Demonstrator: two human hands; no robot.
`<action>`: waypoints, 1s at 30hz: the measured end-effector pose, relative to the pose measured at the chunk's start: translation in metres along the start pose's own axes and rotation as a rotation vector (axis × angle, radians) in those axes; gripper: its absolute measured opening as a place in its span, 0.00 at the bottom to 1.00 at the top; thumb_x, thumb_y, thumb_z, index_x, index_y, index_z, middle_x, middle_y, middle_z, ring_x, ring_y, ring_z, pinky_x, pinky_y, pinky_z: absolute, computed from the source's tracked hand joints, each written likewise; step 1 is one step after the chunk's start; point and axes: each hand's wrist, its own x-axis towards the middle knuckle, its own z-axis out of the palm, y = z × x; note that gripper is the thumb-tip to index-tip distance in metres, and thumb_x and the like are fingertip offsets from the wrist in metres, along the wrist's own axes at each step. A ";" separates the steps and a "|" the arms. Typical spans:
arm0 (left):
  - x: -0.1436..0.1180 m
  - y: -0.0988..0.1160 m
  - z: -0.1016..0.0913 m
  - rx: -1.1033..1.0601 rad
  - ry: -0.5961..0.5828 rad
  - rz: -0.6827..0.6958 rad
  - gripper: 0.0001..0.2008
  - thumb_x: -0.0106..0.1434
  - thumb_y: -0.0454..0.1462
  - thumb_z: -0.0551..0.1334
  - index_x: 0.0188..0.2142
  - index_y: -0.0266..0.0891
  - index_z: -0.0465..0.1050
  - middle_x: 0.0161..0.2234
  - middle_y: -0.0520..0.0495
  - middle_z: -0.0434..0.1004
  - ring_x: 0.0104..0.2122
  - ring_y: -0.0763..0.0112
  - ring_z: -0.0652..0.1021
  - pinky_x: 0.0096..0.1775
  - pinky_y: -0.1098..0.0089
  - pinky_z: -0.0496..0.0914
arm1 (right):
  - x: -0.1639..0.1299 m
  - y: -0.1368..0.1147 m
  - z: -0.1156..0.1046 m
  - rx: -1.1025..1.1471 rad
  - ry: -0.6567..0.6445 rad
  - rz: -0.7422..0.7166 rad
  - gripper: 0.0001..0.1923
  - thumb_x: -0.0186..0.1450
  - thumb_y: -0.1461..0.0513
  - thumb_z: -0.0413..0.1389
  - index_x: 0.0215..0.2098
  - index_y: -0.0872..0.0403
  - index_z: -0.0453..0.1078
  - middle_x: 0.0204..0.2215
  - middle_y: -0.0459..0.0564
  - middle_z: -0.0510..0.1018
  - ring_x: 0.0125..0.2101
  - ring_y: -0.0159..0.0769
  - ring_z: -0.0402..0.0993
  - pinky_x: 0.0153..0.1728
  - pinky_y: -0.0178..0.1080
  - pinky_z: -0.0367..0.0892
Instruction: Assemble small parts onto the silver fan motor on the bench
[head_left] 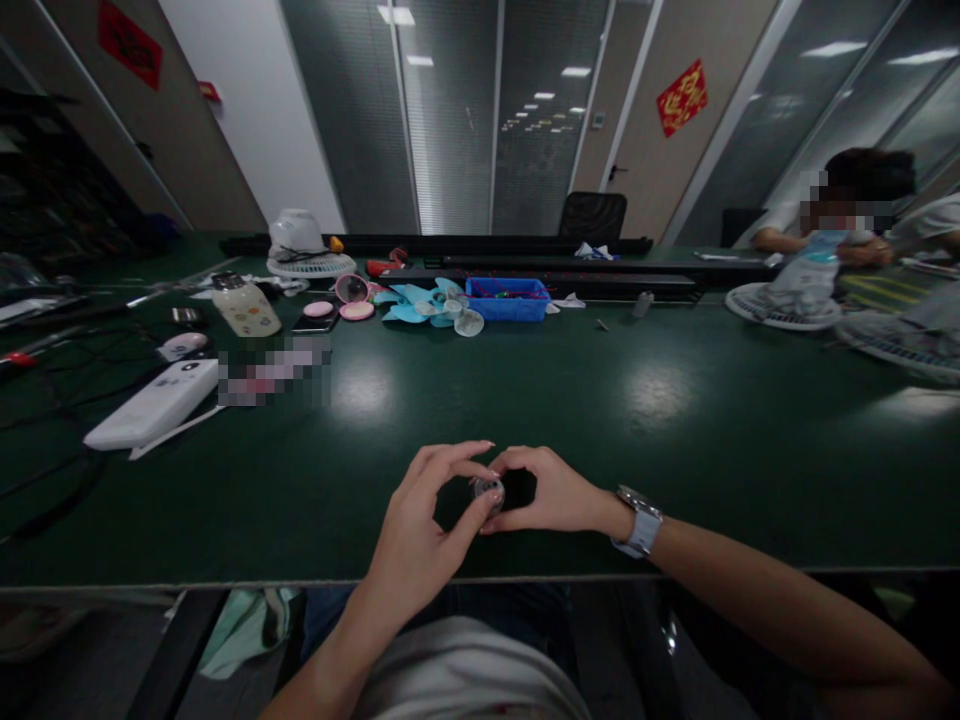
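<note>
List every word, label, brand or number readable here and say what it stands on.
No text can be read.
Red diamond sign on the wall: gold marks, too blurred.
Red sign at upper left: dark marks, too blurred.
Bottle: small coloured pictures, no legible words.
White device: nothing legible.
Small round part between left hand and right hand: no marking visible.

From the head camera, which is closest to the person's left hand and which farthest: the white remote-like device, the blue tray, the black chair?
1. White remote-like device, left of the left hand.
2. Blue tray, mid-table, beyond the hands.
3. Black chair, behind the table.
</note>
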 end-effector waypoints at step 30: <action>-0.001 -0.005 -0.002 -0.113 0.029 -0.109 0.27 0.56 0.33 0.72 0.53 0.45 0.67 0.39 0.49 0.82 0.47 0.59 0.78 0.52 0.58 0.68 | 0.001 -0.004 0.000 -0.019 0.004 0.004 0.20 0.52 0.56 0.72 0.41 0.54 0.76 0.36 0.47 0.82 0.38 0.39 0.78 0.41 0.37 0.67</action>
